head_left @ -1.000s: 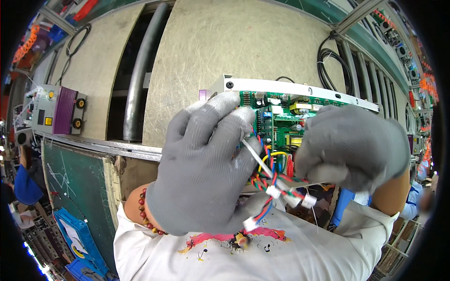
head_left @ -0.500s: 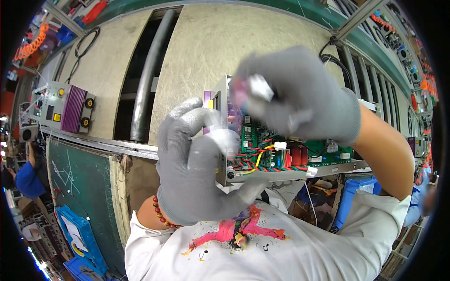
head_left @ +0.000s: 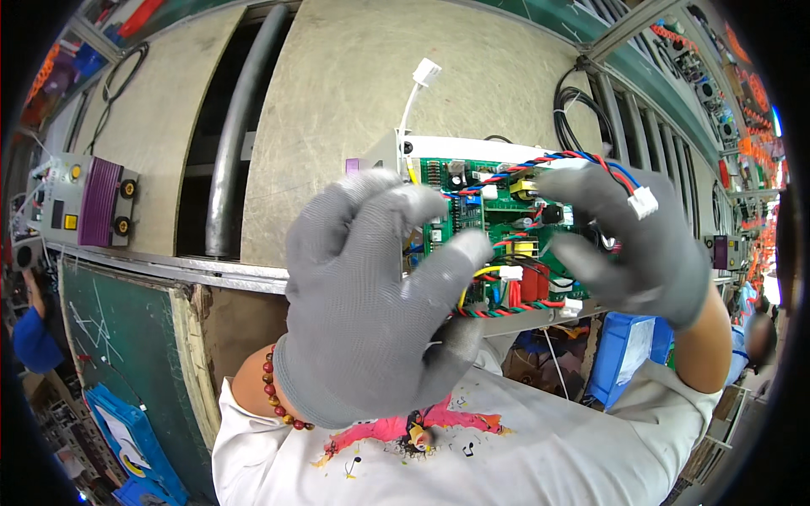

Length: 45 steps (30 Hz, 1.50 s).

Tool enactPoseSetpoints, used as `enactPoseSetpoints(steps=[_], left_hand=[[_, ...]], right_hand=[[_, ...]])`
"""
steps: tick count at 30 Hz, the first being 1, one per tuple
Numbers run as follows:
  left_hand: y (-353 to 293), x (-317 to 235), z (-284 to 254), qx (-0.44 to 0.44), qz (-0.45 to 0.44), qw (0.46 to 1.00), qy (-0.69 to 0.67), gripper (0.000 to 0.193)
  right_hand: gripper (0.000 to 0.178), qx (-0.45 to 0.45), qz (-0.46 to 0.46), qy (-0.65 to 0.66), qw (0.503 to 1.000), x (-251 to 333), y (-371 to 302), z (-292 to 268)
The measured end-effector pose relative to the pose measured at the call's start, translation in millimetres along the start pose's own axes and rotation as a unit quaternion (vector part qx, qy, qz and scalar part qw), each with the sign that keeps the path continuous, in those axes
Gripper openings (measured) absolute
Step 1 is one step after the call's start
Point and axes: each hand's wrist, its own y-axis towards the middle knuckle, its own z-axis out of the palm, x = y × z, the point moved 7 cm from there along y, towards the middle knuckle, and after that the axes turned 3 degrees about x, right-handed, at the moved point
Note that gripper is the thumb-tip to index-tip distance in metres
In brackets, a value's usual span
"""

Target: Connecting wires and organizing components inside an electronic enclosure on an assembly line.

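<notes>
"Since twisted wires (head_left: pixel 548 158) cross the circuit board (head_left: pixel 502 221), is this lead-sorting?"

"Probably; next calls for guiding the white plug (head_left: pixel 643 202) clear."

"Fingers?"

"Left hand (head_left: pixel 363 278): spread over the board. Right hand (head_left: pixel 641 244): parted but blurred; wire contact, can't tell."

"Board?"

"Green, component-crowded, inside a pale metal chassis (head_left: pixel 472 151)."

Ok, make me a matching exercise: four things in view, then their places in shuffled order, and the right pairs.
1. Green printed circuit board
2. White plastic plug on red and blue wires
3. Dark red bead bracelet
4. Coiled black cable

A. On the wrist of the grey-gloved left hand
B. On the flat tan worktop, upper right
C. Inside the pale metal casing
D. Seen against the grey-gloved right hand

Pairs: 1-C, 2-D, 3-A, 4-B
</notes>
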Motion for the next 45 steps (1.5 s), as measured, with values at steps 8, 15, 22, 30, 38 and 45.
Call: enactPoseSetpoints(steps=[8, 15, 22, 30, 38, 45], left_hand=[[30.2, -8.2, -4.3, 0.088, 0.095, 0.991, 0.017, 0.068], [52.2, 21.1, 5.2, 0.158, 0.165, 0.956, -0.183, 0.072], [42.6, 73.8, 17.4, 0.07, 0.011, 0.902, -0.425, 0.067], [38.7, 81.0, 25.4, 0.084, -0.021, 0.927, -0.365, 0.051], [35.7, 80.6, 30.6, 0.03, 0.035, 0.928, -0.369, 0.044], [40.5, 65.5, 17.1, 0.012, 0.098, 0.933, -0.347, 0.033]], right_hand=[[0.035, 0.052, -0.021, -0.119, 0.991, -8.8, -14.4, 25.9], [0.027, 0.099, -0.028, -0.089, 0.991, 1.0, 7.9, 27.6], [0.032, -0.118, -0.177, -0.345, 0.914, 36.4, -1.6, -19.4], [0.017, -0.101, -0.111, 0.08, 0.985, 35.1, 36.6, -11.0], [0.012, 0.018, 0.008, 0.138, 0.99, -3.7, 39.6, 14.0], [0.02, -0.035, -0.085, 0.197, 0.976, -5.8, 40.4, 7.5]])
